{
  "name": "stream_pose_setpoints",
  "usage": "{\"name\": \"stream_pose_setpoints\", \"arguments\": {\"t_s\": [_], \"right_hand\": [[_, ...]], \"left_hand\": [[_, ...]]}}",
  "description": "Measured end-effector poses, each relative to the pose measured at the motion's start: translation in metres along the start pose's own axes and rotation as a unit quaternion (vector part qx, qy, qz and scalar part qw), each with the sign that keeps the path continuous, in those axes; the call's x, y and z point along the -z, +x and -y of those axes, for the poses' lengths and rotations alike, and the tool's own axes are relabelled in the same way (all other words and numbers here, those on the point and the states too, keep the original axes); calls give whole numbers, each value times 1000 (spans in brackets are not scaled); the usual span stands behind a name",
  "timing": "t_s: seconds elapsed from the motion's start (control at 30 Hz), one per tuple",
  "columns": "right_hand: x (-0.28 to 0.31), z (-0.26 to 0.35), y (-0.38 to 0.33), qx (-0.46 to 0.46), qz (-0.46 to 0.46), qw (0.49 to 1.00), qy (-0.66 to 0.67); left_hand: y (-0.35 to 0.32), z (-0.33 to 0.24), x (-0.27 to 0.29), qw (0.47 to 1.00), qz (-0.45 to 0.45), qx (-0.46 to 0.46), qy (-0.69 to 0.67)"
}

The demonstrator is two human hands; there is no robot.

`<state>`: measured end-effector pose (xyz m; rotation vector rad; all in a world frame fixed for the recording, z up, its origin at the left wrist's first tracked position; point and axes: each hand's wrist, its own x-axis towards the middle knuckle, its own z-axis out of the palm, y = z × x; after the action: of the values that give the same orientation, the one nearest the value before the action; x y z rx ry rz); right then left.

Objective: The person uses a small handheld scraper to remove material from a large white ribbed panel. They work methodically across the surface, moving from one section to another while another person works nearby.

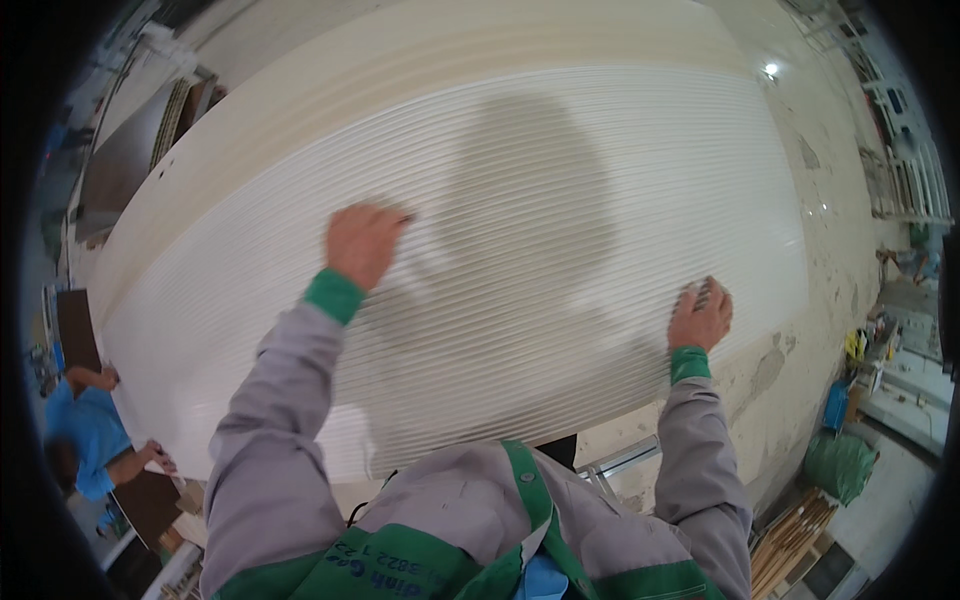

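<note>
A large white ribbed panel (520,170) with fine parallel grooves fills most of the view and lies flat in front of me. My left hand (362,242) rests flat on its surface near the middle, fingers together. My right hand (700,315) presses a small grey sanding pad (703,292) against the panel near its right front edge. Both arms wear grey sleeves with green cuffs. My shadow falls across the panel's middle.
A person in a blue shirt (88,430) stands at the panel's left end with a hand (157,455) at its edge. Dark boards (120,160) lean at the far left. At right are a stained floor (840,200), a green sack (840,465), wooden strips (795,540) and white frames (910,180).
</note>
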<state>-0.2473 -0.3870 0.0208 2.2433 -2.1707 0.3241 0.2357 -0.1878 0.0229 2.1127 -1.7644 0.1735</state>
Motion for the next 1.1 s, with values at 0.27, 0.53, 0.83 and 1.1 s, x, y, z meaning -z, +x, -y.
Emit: {"name": "stream_pose_setpoints", "arguments": {"t_s": [0.27,0.53,0.83,1.1], "right_hand": [[5,5,-1,-17,8,1000,-12],[3,6,-1,-18,3,999,-34],[1,4,-1,-15,-4,999,-29],[-10,-10,7,-6,14,1000,-3]], "left_hand": [[-172,178,151,961,166,171,141],[-157,174,134,982,115,130,74],[-137,167,122,980,136,134,57],[-46,87,57,994,93,24,-50]]}}
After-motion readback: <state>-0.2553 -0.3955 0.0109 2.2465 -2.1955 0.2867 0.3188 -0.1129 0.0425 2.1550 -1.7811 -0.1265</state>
